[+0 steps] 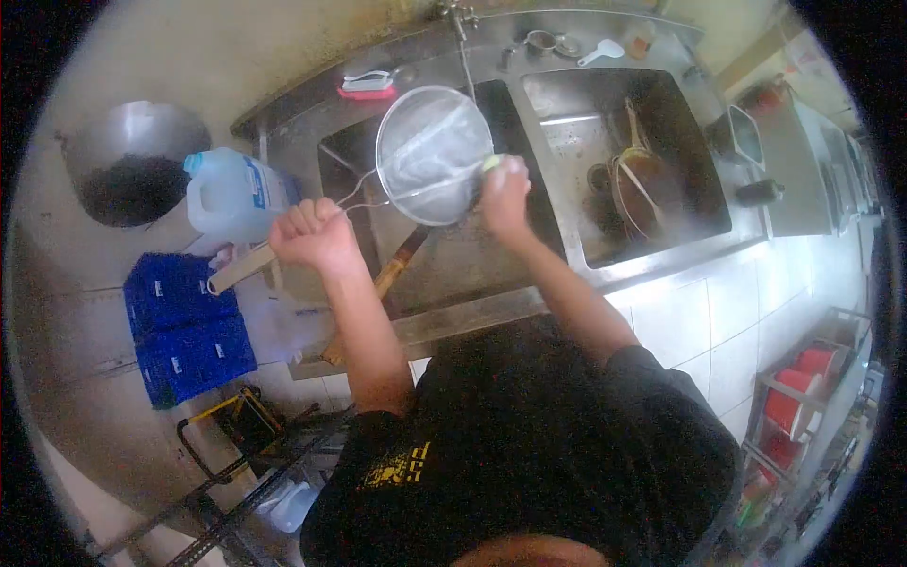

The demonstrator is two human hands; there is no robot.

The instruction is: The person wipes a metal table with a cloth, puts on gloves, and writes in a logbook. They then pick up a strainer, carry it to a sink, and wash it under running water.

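Observation:
My left hand (310, 234) is closed round the long handle of a round mesh strainer (430, 142). The strainer is held tilted over the left sink basin (472, 260), its mesh side facing me. At the right rim of the strainer, my right hand (507, 194) is closed on a small yellow-green sponge (490, 163), which is mostly hidden by the fingers. Behind the strainer, a tap (460, 17) stands at the back of the sink. Below the strainer, a brush with a wooden handle (389, 276) leans in the left basin.
The right basin (567, 94) holds a round pan (647, 194) and utensils. A pink-and-white brush (367, 87) and a white scoop (602, 52) lie on the back ledge. Left are a plastic jug (236, 194), a large metal wok (137, 156) and blue crates (184, 326).

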